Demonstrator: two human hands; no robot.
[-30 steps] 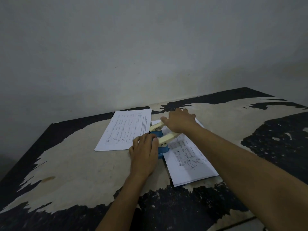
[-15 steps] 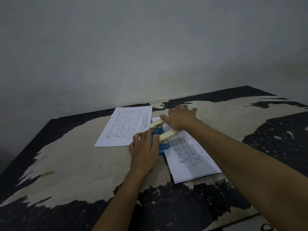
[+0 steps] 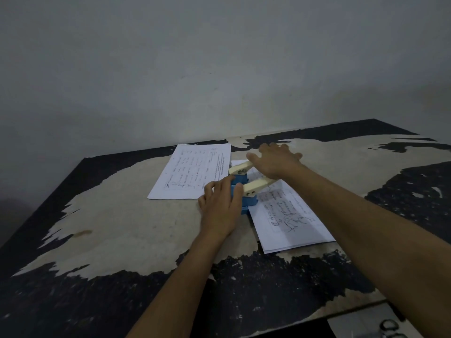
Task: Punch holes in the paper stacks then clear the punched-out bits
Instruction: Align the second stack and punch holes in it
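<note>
A blue hole punch (image 3: 249, 202) with two cream lever arms stands in the middle of the table. A stack of written paper (image 3: 290, 215) lies to its right, with one edge going under the punch. My left hand (image 3: 220, 208) rests flat against the punch's blue base from the near side. My right hand (image 3: 275, 163) lies palm down on the cream lever, fingers spread. A second paper stack (image 3: 192, 172) lies flat to the left of the punch, touched by neither hand.
The table (image 3: 117, 223) has a worn top, pale in the middle with dark peeling patches near its edges. A grey wall stands right behind it. Below the table's front right corner lies a pale floor with a dark ring-shaped thing (image 3: 390, 326).
My right hand has lifted slightly on the lever and its fingers have spread. The view has shifted a little. My left hand stays on the punch base.
</note>
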